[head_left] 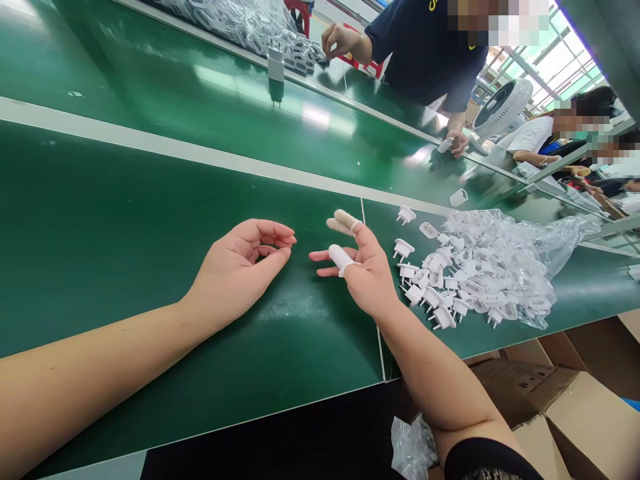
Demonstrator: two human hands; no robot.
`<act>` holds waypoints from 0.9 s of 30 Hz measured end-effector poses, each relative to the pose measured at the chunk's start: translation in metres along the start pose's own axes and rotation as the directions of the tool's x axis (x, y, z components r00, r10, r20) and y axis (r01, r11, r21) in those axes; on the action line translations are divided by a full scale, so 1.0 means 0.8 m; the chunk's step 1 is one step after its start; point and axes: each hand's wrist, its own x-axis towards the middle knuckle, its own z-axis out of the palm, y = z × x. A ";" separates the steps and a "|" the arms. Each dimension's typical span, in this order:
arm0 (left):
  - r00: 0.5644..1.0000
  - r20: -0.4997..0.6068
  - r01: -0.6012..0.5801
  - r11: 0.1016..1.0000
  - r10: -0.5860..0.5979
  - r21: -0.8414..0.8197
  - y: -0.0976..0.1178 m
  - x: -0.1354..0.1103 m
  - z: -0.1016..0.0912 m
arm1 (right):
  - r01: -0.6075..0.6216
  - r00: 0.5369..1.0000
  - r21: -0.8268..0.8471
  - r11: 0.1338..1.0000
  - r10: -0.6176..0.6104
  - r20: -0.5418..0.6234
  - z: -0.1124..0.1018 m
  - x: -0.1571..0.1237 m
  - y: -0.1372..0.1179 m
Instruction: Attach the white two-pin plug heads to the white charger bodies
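Observation:
Over the green table my left hand is closed in a loose pinch, thumb tip close to the fingertips, and nothing shows between them. To its right, my right hand is open, fingers apart, pointing toward the left hand. White finger cots cover its thumb and two of its fingers. It holds nothing. Nearest to it, on the right, lies a pile of white plug parts with metal pins, partly spilling from a clear plastic bag.
Beyond a pale divider strip, a white charger stands on the green conveyor belt, and a white housing lies farther right. A co-worker works opposite, near a heap of grey-white parts. Cardboard boxes stand below the table's edge.

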 end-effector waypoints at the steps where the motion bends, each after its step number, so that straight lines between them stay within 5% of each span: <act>1: 0.999 0.024 -0.028 0.999 0.028 0.023 0.003 -0.003 0.000 | -0.026 1.000 0.044 0.999 0.025 0.017 0.001 0.000 -0.002; 4: 0.973 0.142 -0.189 0.981 0.181 0.048 0.010 -0.009 -0.001 | -0.040 0.999 0.055 0.998 0.038 0.038 0.004 -0.001 -0.008; 8: 0.879 0.323 -0.376 0.926 0.351 0.017 0.007 -0.013 -0.002 | -0.010 0.998 0.023 1.000 0.008 0.062 0.005 -0.004 -0.008; 20: 0.679 0.593 -0.487 0.870 0.432 -0.076 -0.015 -0.016 -0.003 | 0.300 0.951 -0.263 0.917 -0.266 0.159 0.001 -0.001 0.015; 23: 0.689 0.595 -0.465 0.882 0.414 -0.074 -0.015 -0.016 -0.004 | 0.311 0.950 -0.277 0.909 -0.287 0.123 0.002 0.000 0.014; 27: 0.769 0.540 -0.402 0.916 0.342 -0.008 -0.013 -0.015 -0.003 | 0.287 0.958 -0.239 0.928 -0.272 0.092 0.000 0.001 0.012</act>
